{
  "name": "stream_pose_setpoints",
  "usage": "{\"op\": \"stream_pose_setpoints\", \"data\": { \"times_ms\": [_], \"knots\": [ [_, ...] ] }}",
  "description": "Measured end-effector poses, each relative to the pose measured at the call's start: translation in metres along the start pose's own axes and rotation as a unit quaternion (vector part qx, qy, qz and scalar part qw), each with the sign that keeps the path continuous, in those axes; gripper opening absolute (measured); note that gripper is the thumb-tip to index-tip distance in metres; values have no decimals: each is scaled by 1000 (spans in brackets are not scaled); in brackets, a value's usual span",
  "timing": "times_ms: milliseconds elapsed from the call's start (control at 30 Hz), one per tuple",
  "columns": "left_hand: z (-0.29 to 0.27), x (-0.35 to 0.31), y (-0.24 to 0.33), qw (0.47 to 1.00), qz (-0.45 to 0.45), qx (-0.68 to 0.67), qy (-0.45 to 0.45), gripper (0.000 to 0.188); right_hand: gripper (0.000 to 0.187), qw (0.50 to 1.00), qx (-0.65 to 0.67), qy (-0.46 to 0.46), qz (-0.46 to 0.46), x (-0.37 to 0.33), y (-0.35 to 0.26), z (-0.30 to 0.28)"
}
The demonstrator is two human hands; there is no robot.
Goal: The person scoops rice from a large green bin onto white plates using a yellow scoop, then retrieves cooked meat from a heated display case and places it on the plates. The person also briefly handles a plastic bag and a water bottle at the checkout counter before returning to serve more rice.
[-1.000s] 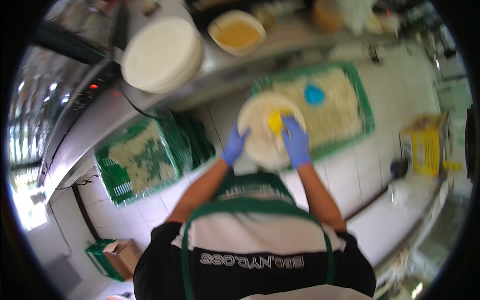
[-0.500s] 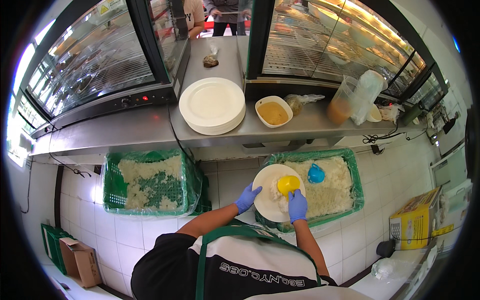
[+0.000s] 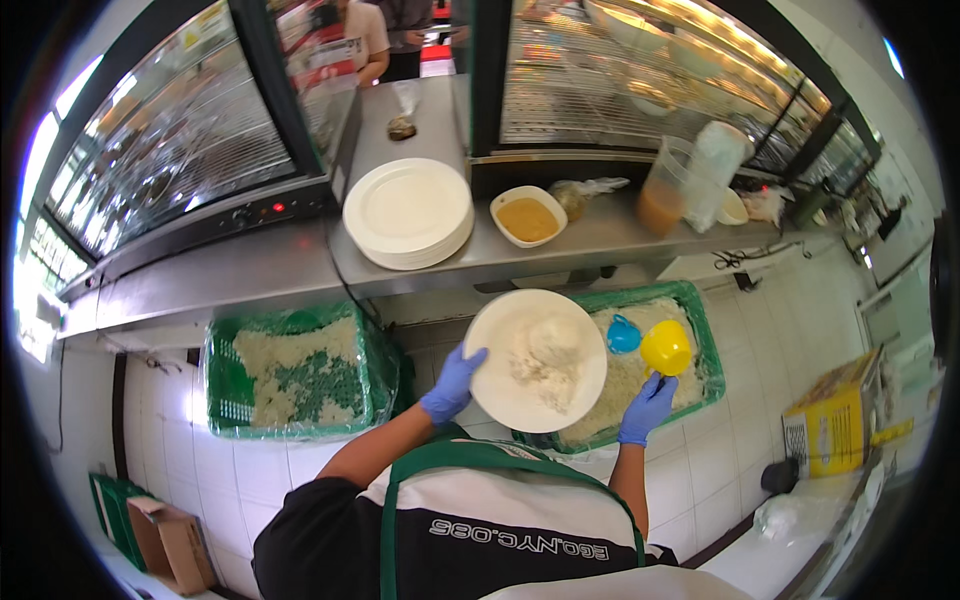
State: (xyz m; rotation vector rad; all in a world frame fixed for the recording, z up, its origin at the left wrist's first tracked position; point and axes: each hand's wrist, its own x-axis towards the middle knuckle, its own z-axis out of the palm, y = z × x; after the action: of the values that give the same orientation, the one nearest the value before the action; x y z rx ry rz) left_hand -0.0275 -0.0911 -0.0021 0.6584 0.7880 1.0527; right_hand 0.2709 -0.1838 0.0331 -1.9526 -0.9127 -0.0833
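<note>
1. Left hand [image 3: 453, 384], blue-gloved, fingers [image 3: 470, 358] closed on the near-left rim of a white plate [image 3: 500, 385], thumb on top.
2. Plate held level between the two hands, bearing a dome of rice [image 3: 545, 352] just right of the left fingertips and loose grains around it.
3. Right hand [image 3: 648, 408], blue-gloved, fingers curled round the handle of a yellow cup [image 3: 666, 347]; cup just above the fingertips, beside the plate's right rim, mouth tilted away.
4. Blue cup [image 3: 623, 335] lying on rice, just left of the yellow cup, near the plate's far-right rim.
5. Green crate [image 3: 700, 330] beneath and beyond both hands, lined with plastic, filled with rice.
6. Second green crate [image 3: 225, 380] well left of the left hand, rice partly covering its bottom.
7. Steel counter [image 3: 250, 275] beyond the fingers, above both crates.
8. Plate stack [image 3: 408, 212] on the counter, beyond the left hand.
9. Bowl [image 3: 528, 217] of yellow sauce right of the stack, beyond the held plate.
10. Jug [image 3: 665, 195] with orange liquid farther right, beyond the right hand.
11. Glass display cases [image 3: 170, 130] farthest back.
</note>
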Motion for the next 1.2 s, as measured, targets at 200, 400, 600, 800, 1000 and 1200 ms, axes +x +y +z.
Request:
{"op": "stream_pose_setpoints", "data": {
  "times_ms": [200, 400, 600, 800, 1000, 1200],
  "knots": [
    [-8, -4, 145, 998, 51, 10, 43, 39, 27, 852, -382, -357, -34, -31, 125, 1],
    [-18, -3, 267, 977, 196, 11, 81, 49, 27, 905, -275, -324, -8, -67, 84, 31],
    [-30, 61, 334, 963, 250, -48, 92, 46, 28, 874, -316, -362, -73, -89, 86, 43],
    [-33, 118, 367, 946, 290, -101, 104, 45, 29, 938, -231, -257, 12, -100, 67, 36],
    [-52, 170, 381, 939, 288, -138, 123, 42, 25, 964, -223, -146, -3, -106, 38, 29],
    [-47, 216, 373, 945, 281, -108, 129, 41, 38, 838, -416, -347, -69, -123, 59, 52]
  ]
}}
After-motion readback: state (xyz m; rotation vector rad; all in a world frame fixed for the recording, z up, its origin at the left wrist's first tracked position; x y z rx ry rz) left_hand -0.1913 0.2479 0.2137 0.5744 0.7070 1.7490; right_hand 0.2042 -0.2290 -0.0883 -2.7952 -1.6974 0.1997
